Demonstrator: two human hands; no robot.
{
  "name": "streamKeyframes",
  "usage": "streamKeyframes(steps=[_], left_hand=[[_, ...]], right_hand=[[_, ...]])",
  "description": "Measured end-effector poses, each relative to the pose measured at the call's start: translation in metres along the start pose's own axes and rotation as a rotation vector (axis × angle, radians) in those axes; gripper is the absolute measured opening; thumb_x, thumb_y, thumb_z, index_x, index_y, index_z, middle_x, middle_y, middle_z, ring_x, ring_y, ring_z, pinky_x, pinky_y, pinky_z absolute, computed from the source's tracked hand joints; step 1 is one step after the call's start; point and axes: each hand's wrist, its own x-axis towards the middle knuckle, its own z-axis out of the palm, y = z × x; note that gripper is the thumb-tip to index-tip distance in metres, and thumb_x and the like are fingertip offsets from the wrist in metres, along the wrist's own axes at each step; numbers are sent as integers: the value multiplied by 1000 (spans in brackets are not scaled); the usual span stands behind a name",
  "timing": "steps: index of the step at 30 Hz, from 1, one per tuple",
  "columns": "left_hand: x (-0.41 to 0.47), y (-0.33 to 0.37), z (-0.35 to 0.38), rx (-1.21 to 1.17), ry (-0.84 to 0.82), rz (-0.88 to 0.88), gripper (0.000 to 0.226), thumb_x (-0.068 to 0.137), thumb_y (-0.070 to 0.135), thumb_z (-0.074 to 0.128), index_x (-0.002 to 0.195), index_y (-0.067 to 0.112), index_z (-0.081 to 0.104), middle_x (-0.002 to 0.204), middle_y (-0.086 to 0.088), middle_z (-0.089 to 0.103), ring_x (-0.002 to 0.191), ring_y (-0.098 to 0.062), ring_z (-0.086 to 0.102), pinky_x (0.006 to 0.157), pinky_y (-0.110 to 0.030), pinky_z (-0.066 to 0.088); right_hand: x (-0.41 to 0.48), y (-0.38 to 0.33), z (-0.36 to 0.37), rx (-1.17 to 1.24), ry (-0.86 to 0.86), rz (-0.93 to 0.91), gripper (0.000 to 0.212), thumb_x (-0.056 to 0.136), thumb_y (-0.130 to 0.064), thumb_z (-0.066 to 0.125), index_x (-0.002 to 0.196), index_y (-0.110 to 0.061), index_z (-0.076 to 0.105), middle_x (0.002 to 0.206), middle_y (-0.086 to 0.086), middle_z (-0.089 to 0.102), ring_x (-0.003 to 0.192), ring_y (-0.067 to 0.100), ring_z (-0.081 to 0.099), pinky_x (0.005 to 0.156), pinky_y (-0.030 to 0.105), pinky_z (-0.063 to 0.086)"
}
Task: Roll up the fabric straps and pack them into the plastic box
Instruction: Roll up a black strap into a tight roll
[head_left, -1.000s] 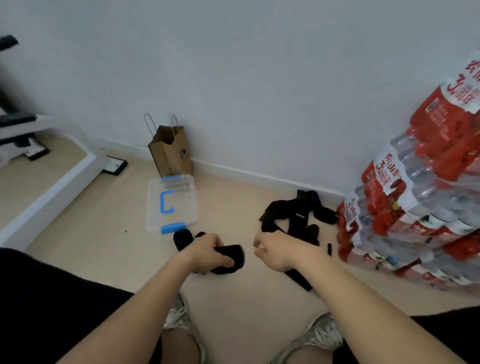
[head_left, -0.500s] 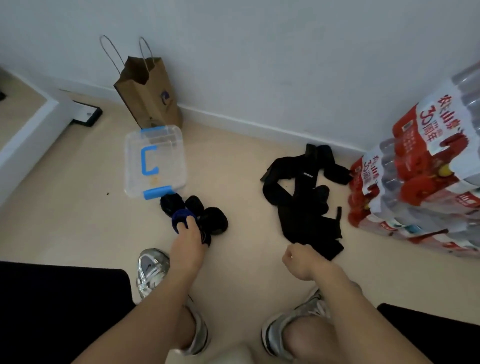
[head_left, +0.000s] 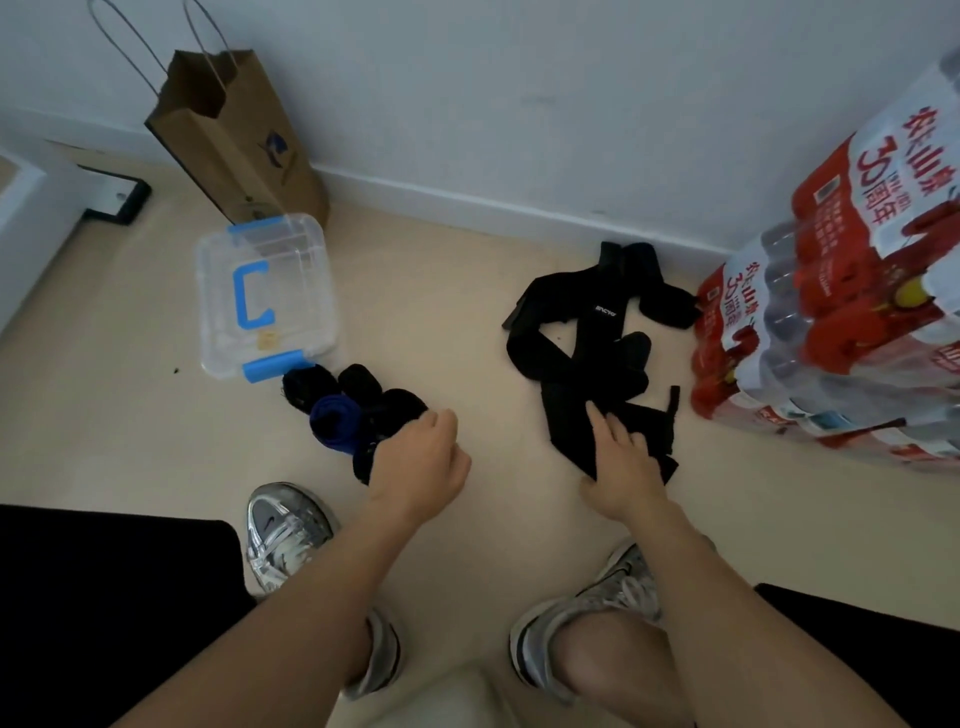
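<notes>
The plastic box (head_left: 306, 270) sits lidded on the floor at the left, with the rolled straps (head_left: 353, 400) gathered just beside its blue latch, likely staged for packing. The left hand (head_left: 415, 457) curls over the nearest roll; whether it grips is hidden. The right hand (head_left: 621, 462) lies flat, fingers straight, on the loose straps (head_left: 582, 353), probably selecting the next.

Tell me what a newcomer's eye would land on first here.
The red shrink-wrapped packs of water bottles stacked at the right edge grab the eye first. Then the tangle of black straps on the floor beside them, the right hand laid on its near end. Left of centre, rolled straps cluster by the closed clear plastic box, the left hand at their edge.
</notes>
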Motion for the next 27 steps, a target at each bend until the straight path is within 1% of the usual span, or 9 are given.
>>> streamKeyframes(steps=[4,8,10,12,14,17,21,24,27], left_hand=[[-6,11,11,-98,-175,71,17,101,32,55,91,20,47,79,5,53,69,-25,54,56,-37,43],[-9,23,17,-149,-274,88,17,98,31,57,87,23,46,76,8,54,72,-24,53,57,-35,33],[-11,27,17,-170,-322,87,15,97,33,57,88,26,48,77,9,58,74,-23,58,59,-35,40],[-10,30,15,-200,-352,54,5,98,32,57,97,28,55,87,7,67,80,-21,64,66,-37,53],[-10,33,11,-275,-355,-25,11,100,30,59,110,26,61,97,6,70,86,-19,66,75,-37,56],[-7,44,0,-545,-362,-210,30,100,30,66,128,20,63,104,0,72,92,-20,69,75,-30,51],[-11,59,-17,-973,-489,-399,41,101,26,71,137,22,54,114,-11,74,89,-27,78,69,-35,63],[-18,67,-24,-754,-326,-253,27,105,23,68,131,18,64,114,-8,76,100,-26,75,85,-37,61],[-27,62,-28,-560,-116,-280,20,109,18,60,100,9,75,94,-9,75,93,-28,70,78,-35,53]], right_hand=[[-5,-10,17,-67,78,23,119,99,-24,73,169,-35,-24,181,9,-3,144,37,37,102,46,54],[-5,-20,22,95,25,85,122,97,-28,79,171,-27,-18,167,15,25,127,35,56,88,42,57],[-7,-23,18,198,-20,85,106,95,-31,80,171,-17,7,152,15,42,120,33,62,91,41,58],[-11,-26,10,301,30,29,74,93,-38,79,152,-13,41,137,13,59,117,32,64,95,45,59],[-18,-32,-2,381,127,-22,59,90,-43,79,135,-18,52,121,9,68,108,32,68,91,44,59],[-27,-44,-26,634,159,-22,61,83,-49,85,127,-23,52,113,1,68,99,24,70,77,39,61],[-43,-48,-52,908,-127,94,74,87,-52,83,137,-24,36,121,7,69,83,31,82,63,35,60],[-59,-44,-56,1039,-296,128,65,89,-38,72,143,-30,37,118,8,72,78,28,84,68,35,59],[-64,-36,-47,1018,-144,186,48,95,-24,55,142,-18,50,110,13,75,82,24,78,67,33,51]])
